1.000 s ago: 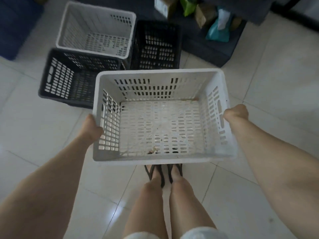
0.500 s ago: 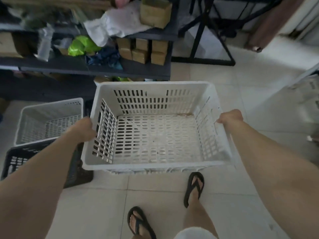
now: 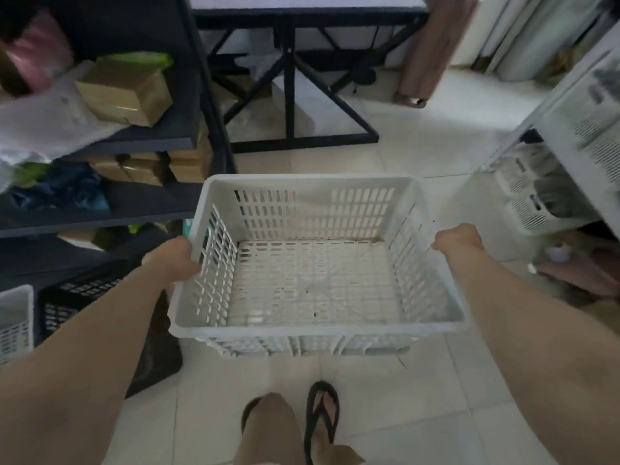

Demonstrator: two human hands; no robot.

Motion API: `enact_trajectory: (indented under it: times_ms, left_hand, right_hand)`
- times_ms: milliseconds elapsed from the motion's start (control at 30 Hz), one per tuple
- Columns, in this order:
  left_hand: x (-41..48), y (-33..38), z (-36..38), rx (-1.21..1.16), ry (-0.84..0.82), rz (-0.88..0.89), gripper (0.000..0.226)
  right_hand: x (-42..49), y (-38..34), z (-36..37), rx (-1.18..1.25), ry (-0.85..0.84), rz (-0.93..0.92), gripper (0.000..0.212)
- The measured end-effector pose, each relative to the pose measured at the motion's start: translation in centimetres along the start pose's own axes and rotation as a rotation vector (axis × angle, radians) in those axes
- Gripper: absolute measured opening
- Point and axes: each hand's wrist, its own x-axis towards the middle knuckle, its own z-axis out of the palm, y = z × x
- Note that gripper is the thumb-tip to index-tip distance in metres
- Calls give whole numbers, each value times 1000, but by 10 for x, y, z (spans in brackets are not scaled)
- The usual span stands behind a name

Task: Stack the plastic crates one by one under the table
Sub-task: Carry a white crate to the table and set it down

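Observation:
I carry an empty white slotted plastic crate [image 3: 312, 280] in the air in front of me, level, over the tiled floor. My left hand [image 3: 172, 260] grips its left wall and my right hand [image 3: 458, 238] grips its right wall. Ahead stands a black-framed table [image 3: 292, 18] with crossed leg braces and open floor beneath it. At the lower left, a black crate [image 3: 77, 297] and a white crate [image 3: 15, 322] stay on the floor, partly hidden by my left arm.
A dark shelf unit [image 3: 100, 142] with cardboard boxes and bags runs along the left. A white rack [image 3: 550, 182] with slotted bins stands at the right. A brown roll [image 3: 429, 52] leans beside the table. My feet in black sandals [image 3: 322, 421] are on the pale tiles.
I have turned away from the crates on the floor and walked forward with the white crate. The table has come into view ahead; the other crates slid to the lower left.

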Motion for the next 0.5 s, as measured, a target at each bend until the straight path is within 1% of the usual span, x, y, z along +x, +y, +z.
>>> enact_trajectory:
  times_ms: [100, 167, 200, 267, 333, 400, 500]
  left_hand:
    - [49, 45, -23, -28, -9, 22, 22]
    - [83, 67, -37, -84, -26, 29, 20]
    - [99, 75, -43, -109, -42, 31, 19]
    - [133, 91, -59, -157, -81, 33, 18]
    - [168, 106, -75, -176, -101, 36, 18]
    - [204, 120, -92, -195, -104, 41, 18]
    - [247, 138, -117, -285, -116, 22, 19]
  right_hand:
    - [53, -20, -12, -34, 32, 25, 21]
    - [86, -40, -14, -42, 32, 26, 16]
    - [104, -50, -12, -30, 23, 26, 20]
    - [138, -74, -6, -13, 19, 47, 35]
    - [173, -97, 4, -6, 28, 83, 42]
    - [210, -124, 13, -3, 24, 126, 40]
    - [256, -167, 23, 32, 10, 132, 28]
